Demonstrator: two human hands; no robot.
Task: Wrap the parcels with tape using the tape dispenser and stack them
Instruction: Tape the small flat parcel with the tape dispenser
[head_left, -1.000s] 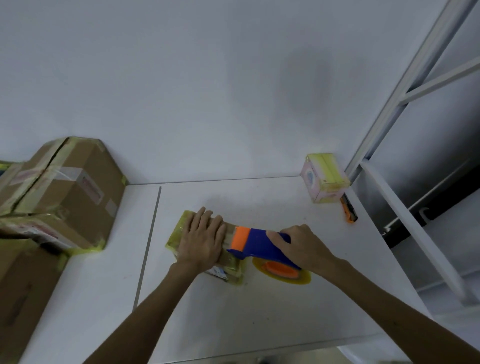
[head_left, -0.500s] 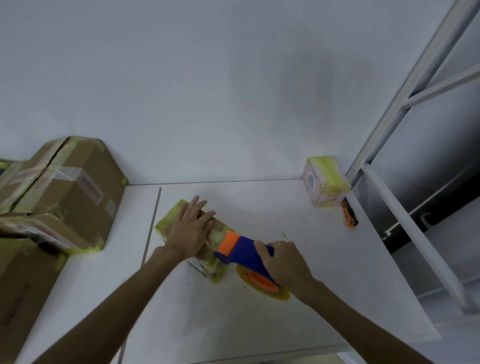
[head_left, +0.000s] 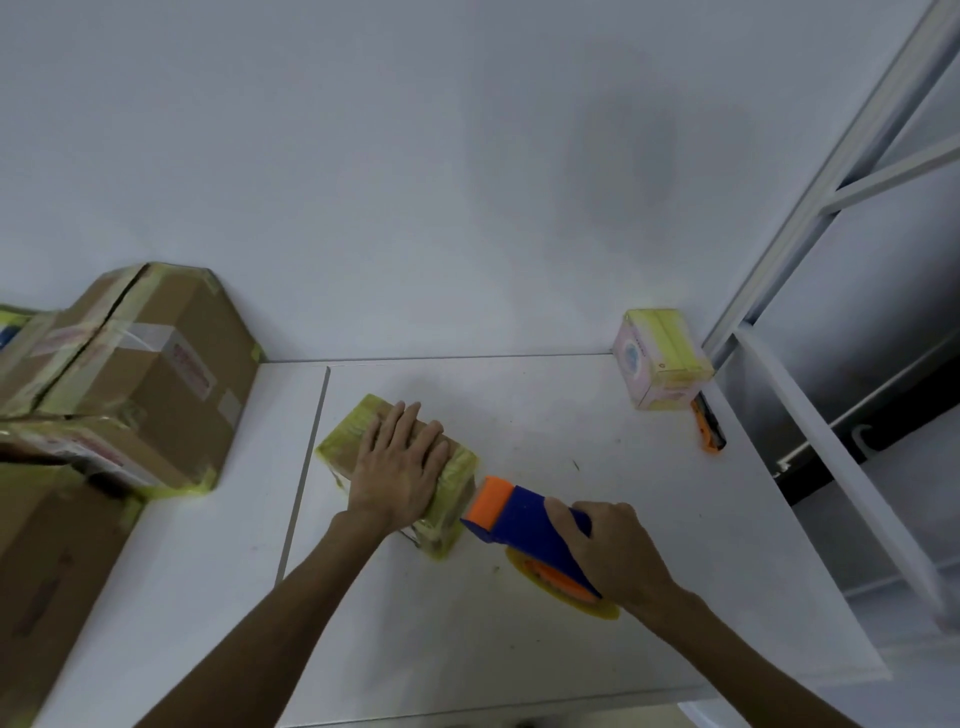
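A small brown parcel (head_left: 349, 441) banded with yellow tape lies on the white table (head_left: 571, 447). My left hand (head_left: 400, 467) presses flat on its top, fingers straight. My right hand (head_left: 613, 556) grips the blue and orange tape dispenser (head_left: 514, 514), whose orange front touches the parcel's right end. The yellow tape roll (head_left: 566, 587) shows under the dispenser. A small pink box (head_left: 660, 358) wrapped in yellow tape stands at the table's far right corner.
Large taped cardboard boxes (head_left: 135, 374) are stacked at the left, one more below them (head_left: 47, 571). An orange utility knife (head_left: 707, 428) lies beside the pink box. A white metal rack frame (head_left: 810, 223) rises on the right. A wall stands behind.
The parcel has turned under my left hand. The dispenser has come off the parcel's top to its right end, and my right hand has drawn back towards me.
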